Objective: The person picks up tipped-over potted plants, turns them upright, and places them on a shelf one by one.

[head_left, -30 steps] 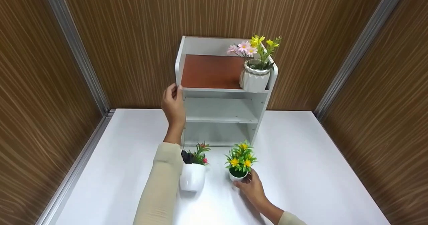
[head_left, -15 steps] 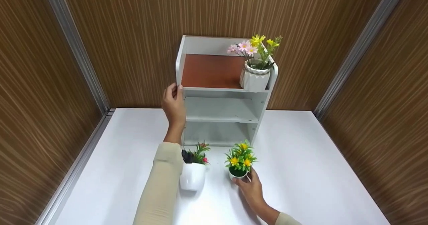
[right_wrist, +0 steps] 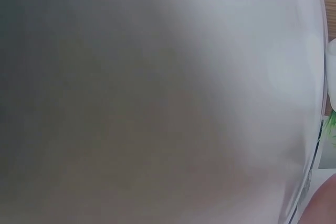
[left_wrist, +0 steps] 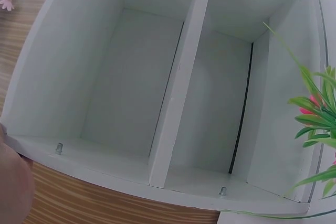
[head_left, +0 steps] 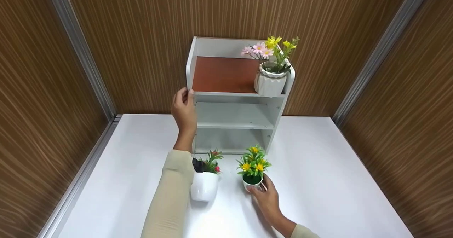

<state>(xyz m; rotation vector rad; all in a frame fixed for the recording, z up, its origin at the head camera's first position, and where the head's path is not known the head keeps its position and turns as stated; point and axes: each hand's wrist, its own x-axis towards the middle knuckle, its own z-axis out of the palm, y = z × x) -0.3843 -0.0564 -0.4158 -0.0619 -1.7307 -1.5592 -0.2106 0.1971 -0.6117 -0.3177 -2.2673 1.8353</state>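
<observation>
A small white pot of yellow artificial flowers is in my right hand, thumb at the pot's front and fingers round its right side. I cannot tell whether its base touches the table. My left hand grips the left side panel of a white shelf unit, with the thumb in front; the other fingers are partly hidden behind the panel. In the left wrist view the unit's compartments fill the picture. The right wrist view is mostly a blurred grey surface, with part of the hand at lower right.
A ribbed white pot with pink and yellow flowers stands on the shelf's red-brown top, right side. A larger white pot with red flowers is on the white table, beside my left sleeve. Wood-grain walls enclose the table.
The yellow-flowered pot has shifted slightly up in the head view and tilted a little with my right hand. My left hand keeps its place on the shelf panel.
</observation>
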